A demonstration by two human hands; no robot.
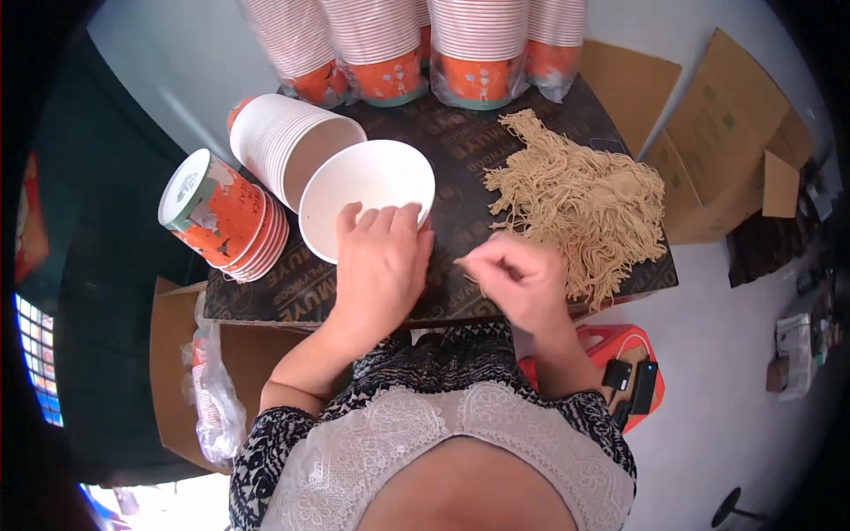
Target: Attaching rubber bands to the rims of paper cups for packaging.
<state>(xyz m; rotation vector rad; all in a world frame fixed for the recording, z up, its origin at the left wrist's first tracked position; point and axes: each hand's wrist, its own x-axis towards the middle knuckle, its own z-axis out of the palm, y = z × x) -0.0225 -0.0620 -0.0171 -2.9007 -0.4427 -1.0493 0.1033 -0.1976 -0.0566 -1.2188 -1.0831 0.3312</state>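
A white-lined paper bucket tilts on the dark table with its mouth facing me. My left hand is closed over its near rim, fingers reaching inside. Just to the right, my right hand pinches a short bit of tan cord, whose end pokes out past the fingertips. Beside that hand lies a loose heap of tan cords. A nested stack of white paper buckets rests on its side behind the held one. To the left, another stack of orange printed buckets stands upside down.
Plastic-wrapped bucket stacks line the back of the table. Open cardboard boxes stand at the right, and another box at the lower left holds wrapped buckets. A red stool with black devices is by my right arm.
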